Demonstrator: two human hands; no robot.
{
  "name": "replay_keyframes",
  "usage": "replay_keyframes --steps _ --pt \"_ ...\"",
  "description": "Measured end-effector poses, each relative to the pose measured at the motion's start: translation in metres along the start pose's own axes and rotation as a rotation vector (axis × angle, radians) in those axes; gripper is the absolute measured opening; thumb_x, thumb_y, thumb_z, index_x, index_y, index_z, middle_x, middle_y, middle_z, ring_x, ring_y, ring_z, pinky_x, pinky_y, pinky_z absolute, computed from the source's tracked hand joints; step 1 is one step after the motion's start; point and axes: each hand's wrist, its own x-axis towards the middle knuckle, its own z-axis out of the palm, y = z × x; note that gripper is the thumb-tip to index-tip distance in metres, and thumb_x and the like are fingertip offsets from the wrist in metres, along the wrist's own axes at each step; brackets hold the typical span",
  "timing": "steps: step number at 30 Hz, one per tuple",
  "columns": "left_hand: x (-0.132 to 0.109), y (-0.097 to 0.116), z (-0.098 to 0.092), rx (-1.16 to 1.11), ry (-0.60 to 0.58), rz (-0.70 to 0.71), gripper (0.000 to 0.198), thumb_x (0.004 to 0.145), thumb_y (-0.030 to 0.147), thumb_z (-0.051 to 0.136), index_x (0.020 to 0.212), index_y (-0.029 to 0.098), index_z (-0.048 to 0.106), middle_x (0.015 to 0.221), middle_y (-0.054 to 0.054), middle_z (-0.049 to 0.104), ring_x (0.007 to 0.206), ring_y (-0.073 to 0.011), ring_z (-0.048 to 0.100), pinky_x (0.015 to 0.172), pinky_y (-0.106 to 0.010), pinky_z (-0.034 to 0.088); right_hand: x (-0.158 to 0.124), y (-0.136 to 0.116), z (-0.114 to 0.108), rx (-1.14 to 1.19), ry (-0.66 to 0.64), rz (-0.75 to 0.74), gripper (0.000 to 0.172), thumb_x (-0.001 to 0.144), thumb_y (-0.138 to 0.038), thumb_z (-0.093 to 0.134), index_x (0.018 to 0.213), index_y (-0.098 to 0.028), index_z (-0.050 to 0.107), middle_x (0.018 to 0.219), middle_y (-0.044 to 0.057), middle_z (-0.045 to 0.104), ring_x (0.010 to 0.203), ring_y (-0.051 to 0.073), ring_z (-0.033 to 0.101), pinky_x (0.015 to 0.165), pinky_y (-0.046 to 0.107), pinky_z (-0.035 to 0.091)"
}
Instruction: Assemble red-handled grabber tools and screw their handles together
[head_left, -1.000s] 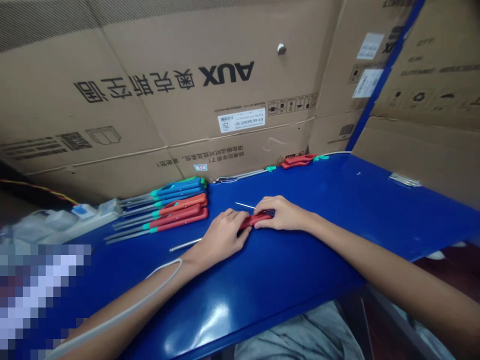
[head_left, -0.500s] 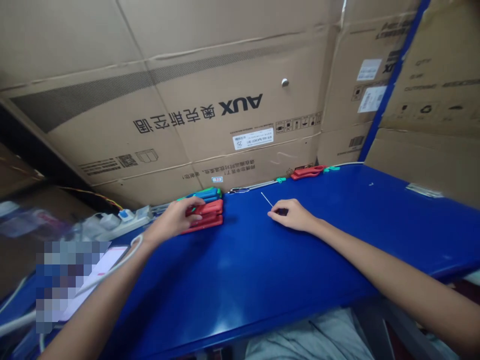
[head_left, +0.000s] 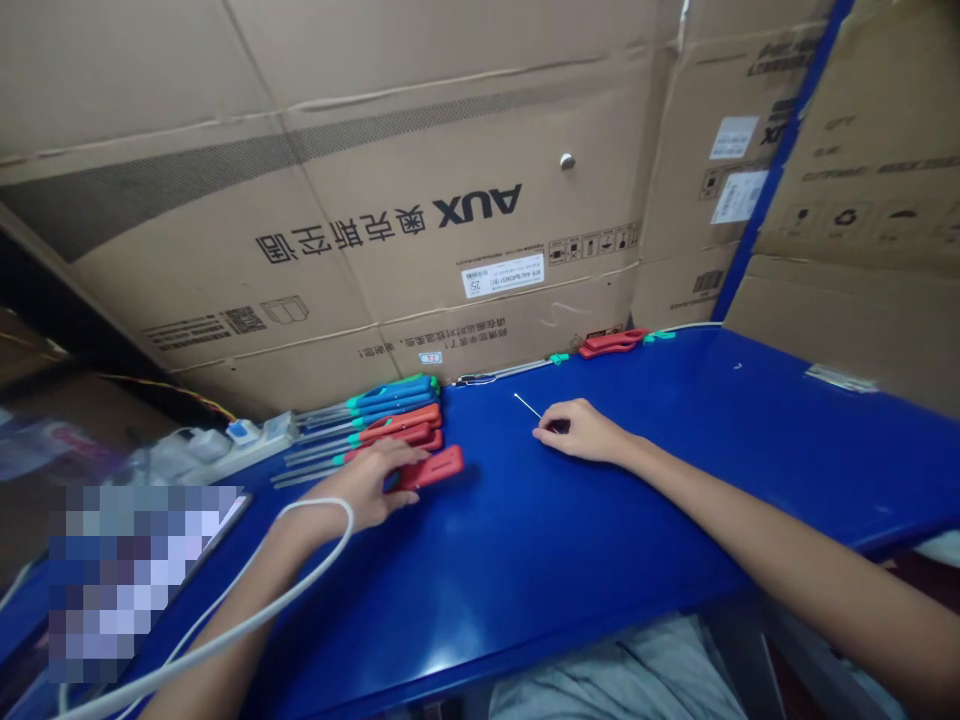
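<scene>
My left hand [head_left: 375,480] is closed around a red-handled tool [head_left: 442,466], its handle end sticking out to the right past the fingers. Beside and behind it lies a row of long thin tools with blue handles [head_left: 397,399], an orange handle [head_left: 409,421] and red handles. My right hand [head_left: 577,430] rests near the middle of the blue table, its fingers pinched on a thin metal rod [head_left: 527,405] that points up and left. Part of a dark object shows inside that hand.
Against the cardboard wall [head_left: 375,160] lie another red-handled tool [head_left: 615,343] and thin rods. A power strip [head_left: 255,446] sits at the left, behind a blurred phone-like device [head_left: 199,550]. A white cable [head_left: 247,625] loops over my left wrist. The blue table [head_left: 480,560] spans the front.
My left hand has moved toward me, away from the row, with a red-handled tool in it. More of the row is now uncovered. My right hand has hardly moved.
</scene>
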Motion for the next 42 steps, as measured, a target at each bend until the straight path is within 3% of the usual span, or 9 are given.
replay_keyframes --steps 4,8,11,15,25,35,42 --pt "0.002 0.010 0.016 -0.107 -0.117 -0.047 0.046 0.069 0.029 0.075 0.113 0.025 0.065 0.116 -0.007 0.070 0.106 -0.0260 0.066 0.091 -0.039 0.052 0.001 0.001 0.000 0.000 -0.016 0.006 0.023 0.086 -0.032 0.058 0.081 -0.017 0.074 0.083 0.006 0.073 0.073 0.018 0.065 0.066 0.029 0.046" --pt "0.003 -0.012 0.004 -0.152 -0.019 -0.088 0.045 0.070 0.050 0.073 0.106 0.023 0.067 0.111 -0.006 0.071 0.099 -0.0252 0.067 0.085 -0.035 0.053 0.001 0.001 0.000 0.004 -0.032 0.012 0.023 0.086 -0.030 0.057 0.082 -0.016 0.073 0.085 0.007 0.073 0.075 0.019 0.065 0.068 0.031 0.047" --pt "0.000 -0.037 -0.006 0.038 0.154 -0.246 0.036 0.077 0.052 0.061 0.093 0.021 0.067 0.101 -0.008 0.072 0.099 -0.0284 0.065 0.088 -0.040 0.050 0.001 -0.001 -0.001 0.000 -0.049 0.022 0.022 0.086 -0.030 0.057 0.082 -0.016 0.073 0.085 0.007 0.073 0.076 0.019 0.065 0.069 0.031 0.047" --pt "-0.002 -0.060 -0.003 0.142 0.138 -0.292 0.038 0.072 0.053 0.063 0.091 0.020 0.067 0.101 -0.010 0.071 0.098 -0.0311 0.062 0.088 -0.042 0.048 0.001 -0.002 -0.002 -0.012 -0.062 0.036 0.021 0.087 -0.031 0.056 0.082 -0.017 0.073 0.086 0.006 0.073 0.076 0.019 0.065 0.069 0.030 0.047" --pt "0.001 -0.074 0.012 0.189 0.193 -0.266 0.042 0.073 0.060 0.062 0.083 0.020 0.059 0.094 -0.010 0.063 0.095 -0.0285 0.057 0.088 -0.041 0.046 0.000 -0.002 -0.002 -0.007 -0.078 0.048 0.021 0.086 -0.031 0.057 0.082 -0.018 0.072 0.087 0.005 0.073 0.077 0.019 0.065 0.069 0.030 0.047" --pt "0.004 -0.059 0.008 0.326 0.042 -0.451 0.040 0.074 0.052 0.065 0.095 0.018 0.069 0.103 -0.013 0.062 0.104 -0.0343 0.056 0.082 -0.042 0.047 0.001 -0.003 -0.002 -0.026 -0.064 0.034 0.019 0.086 -0.028 0.058 0.082 -0.017 0.073 0.085 0.006 0.073 0.076 0.019 0.065 0.069 0.031 0.047" --pt "0.005 -0.051 0.006 0.331 0.058 -0.468 0.038 0.073 0.052 0.065 0.089 0.019 0.072 0.107 -0.013 0.065 0.107 -0.0345 0.056 0.085 -0.043 0.046 0.000 -0.002 -0.002 -0.015 -0.077 0.025 0.021 0.087 -0.030 0.057 0.085 -0.017 0.073 0.088 0.006 0.073 0.077 0.019 0.065 0.070 0.030 0.048"
